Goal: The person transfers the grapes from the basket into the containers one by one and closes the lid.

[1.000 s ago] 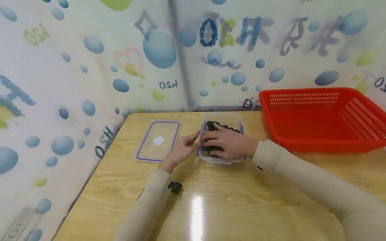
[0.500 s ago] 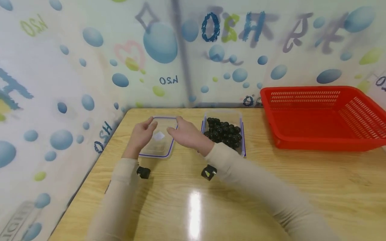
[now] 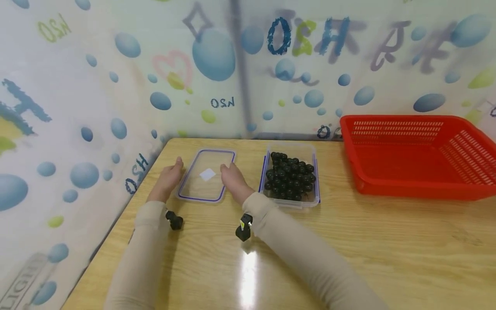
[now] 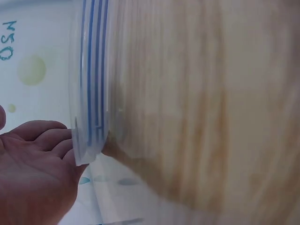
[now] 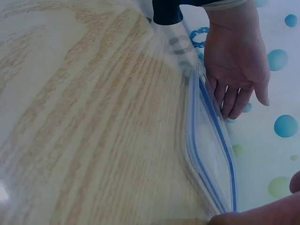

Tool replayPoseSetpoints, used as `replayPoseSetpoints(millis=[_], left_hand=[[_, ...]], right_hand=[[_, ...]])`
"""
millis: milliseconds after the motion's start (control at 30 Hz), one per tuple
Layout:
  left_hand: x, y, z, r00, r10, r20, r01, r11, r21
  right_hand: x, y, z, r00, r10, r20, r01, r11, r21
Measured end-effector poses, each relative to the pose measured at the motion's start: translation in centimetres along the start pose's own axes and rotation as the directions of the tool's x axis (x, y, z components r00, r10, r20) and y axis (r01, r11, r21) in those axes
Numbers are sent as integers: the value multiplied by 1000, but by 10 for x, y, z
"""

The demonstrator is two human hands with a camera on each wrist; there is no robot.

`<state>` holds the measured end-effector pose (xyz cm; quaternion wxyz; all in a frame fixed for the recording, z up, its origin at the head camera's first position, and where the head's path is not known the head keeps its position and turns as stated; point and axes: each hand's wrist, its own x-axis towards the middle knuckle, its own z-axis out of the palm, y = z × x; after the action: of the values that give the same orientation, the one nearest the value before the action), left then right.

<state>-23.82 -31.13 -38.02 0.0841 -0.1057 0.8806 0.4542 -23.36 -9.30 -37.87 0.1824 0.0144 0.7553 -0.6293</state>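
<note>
A clear rectangular lid point(image 3: 211, 189) with a blue seal lies on the wooden table, a small white square point(image 3: 207, 174) showing near its middle. My left hand point(image 3: 166, 181) is beside its left edge. In the right wrist view, the left hand point(image 5: 236, 61) shows its palm, fingers straight at the lid point(image 5: 213, 145) and thumb held apart. My right hand point(image 3: 234, 178) is at the lid's right edge, with a finger point(image 5: 262, 211) right at the rim in its wrist view. To the right, a clear container point(image 3: 290, 204) holds a bunch of dark grapes point(image 3: 290, 176).
A red slotted plastic basket point(image 3: 418, 189) stands at the back right of the wooden table point(image 3: 348, 241). A patterned wall covering point(image 3: 255, 86) rises behind the table and along its left side. Small black cameras hang at both wrists.
A second ago my right hand was on the grapes and my left beside the container. Both moved left to the lid's far corners, then drew back and apart along its sides.
</note>
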Motion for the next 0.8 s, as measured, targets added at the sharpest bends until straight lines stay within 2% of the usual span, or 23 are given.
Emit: replayPoseSetpoints(millis=[133,300,600,700,800], left_hand=[[0,0,2,998,45,48,-41,997,-68],[-3,1,4,997,44,65,-38,995,-88],[-7,-2,6,999,-16,-32,9,983,-182],[-11,2,5,998,-10,-63,-4,978,-209],[-16,13,4,996,13,-93,-34,971,-238]], right_hand=[[1,3,-2,1000,-16,-20,16,1000,17],[2,5,-4,999,-44,-29,45,999,22],[8,6,-5,997,-64,-45,65,997,38],[3,-2,-6,995,-89,-53,90,995,31],[-5,-13,-11,989,-138,-60,138,990,7]])
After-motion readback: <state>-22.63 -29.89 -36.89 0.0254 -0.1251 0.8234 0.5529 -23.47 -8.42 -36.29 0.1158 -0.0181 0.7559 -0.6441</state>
